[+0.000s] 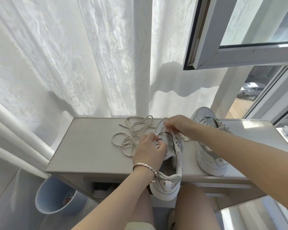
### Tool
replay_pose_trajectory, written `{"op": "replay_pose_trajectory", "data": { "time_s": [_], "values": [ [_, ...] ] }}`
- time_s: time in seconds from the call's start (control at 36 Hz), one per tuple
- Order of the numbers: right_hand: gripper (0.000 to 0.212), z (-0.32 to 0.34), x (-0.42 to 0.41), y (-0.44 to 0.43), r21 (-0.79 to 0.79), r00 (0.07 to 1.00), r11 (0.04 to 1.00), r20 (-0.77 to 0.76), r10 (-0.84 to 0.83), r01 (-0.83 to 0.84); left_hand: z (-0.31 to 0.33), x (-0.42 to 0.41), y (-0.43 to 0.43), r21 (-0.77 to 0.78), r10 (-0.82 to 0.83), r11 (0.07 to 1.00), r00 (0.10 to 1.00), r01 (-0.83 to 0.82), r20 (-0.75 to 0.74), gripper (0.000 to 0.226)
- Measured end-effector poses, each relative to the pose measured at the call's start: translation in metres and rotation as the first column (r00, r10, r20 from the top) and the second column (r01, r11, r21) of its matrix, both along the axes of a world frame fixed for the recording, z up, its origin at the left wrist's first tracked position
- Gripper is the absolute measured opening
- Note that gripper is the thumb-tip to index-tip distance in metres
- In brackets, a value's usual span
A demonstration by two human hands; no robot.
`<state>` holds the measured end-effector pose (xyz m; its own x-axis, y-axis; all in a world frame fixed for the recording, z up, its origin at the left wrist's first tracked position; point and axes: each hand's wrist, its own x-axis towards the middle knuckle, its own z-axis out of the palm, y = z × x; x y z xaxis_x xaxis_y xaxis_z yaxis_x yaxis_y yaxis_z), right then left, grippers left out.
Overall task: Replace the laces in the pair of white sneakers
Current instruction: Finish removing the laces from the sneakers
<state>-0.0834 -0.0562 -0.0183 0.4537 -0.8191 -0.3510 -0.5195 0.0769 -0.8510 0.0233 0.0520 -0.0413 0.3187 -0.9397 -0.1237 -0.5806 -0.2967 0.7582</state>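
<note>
Legs [194, 206] of the person fill the bottom of the view, and to their left a pale blue bin [45, 196] stands on the floor near the corner of the table. On the light table [90, 146] the near sneaker [171, 181] lies with its heel hanging over the front edge and its toe pointing away. The left hand [150, 150], with a bracelet [145, 166] on the wrist, grips this sneaker at the tongue — the fingers are curled over the lacing area. A little farther, the right hand [178, 124] is over the toe end of the same shoe and pinches a white lace [174, 134] between thumb and fingertips; this lace runs down to the eyelets. The second sneaker [208, 156] stands just to the right, under the right forearm and apart from both hands. A loose lace [131, 135] lies in loops on the table, left of the near sneaker. Behind all this — a white curtain [73, 55] and an open window [239, 39].
</note>
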Motion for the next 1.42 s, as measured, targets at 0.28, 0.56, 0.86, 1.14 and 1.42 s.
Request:
{"op": "replay_pose_trajectory", "data": {
  "time_s": [0.28, 0.56, 0.86, 1.14, 1.42],
  "values": [
    [0.025, 0.018, -0.021, -0.028, -0.225, 0.826, 0.900, -0.522, 0.212, -0.373, 0.002, -0.003, 0.002, 0.031, -0.051, 0.998, 0.997, 0.049, 0.051, 0.016],
    [0.018, -0.002, -0.021, -0.026, 0.091, 0.999, 0.995, -0.012, -0.047, 0.048, 0.000, 0.001, 0.001, 0.027, -0.043, 0.999, 0.998, 0.042, 0.041, 0.015],
    [0.037, 0.018, -0.025, -0.035, -0.001, 0.977, 0.977, 0.013, -0.214, 0.214, 0.002, -0.002, -0.001, 0.054, -0.089, 0.995, 0.992, 0.084, 0.094, 0.019],
    [0.040, 0.033, -0.049, -0.041, -0.533, 0.853, 0.842, -0.474, -0.220, -0.079, 0.001, -0.002, 0.000, 0.059, -0.085, 0.995, 0.991, 0.079, 0.103, 0.017],
    [0.040, 0.039, -0.060, -0.042, -0.468, 0.841, 0.882, -0.497, -0.215, -0.051, 0.001, -0.003, 0.001, 0.060, -0.058, 0.997, 0.993, 0.052, 0.099, 0.013]
  ]
}}
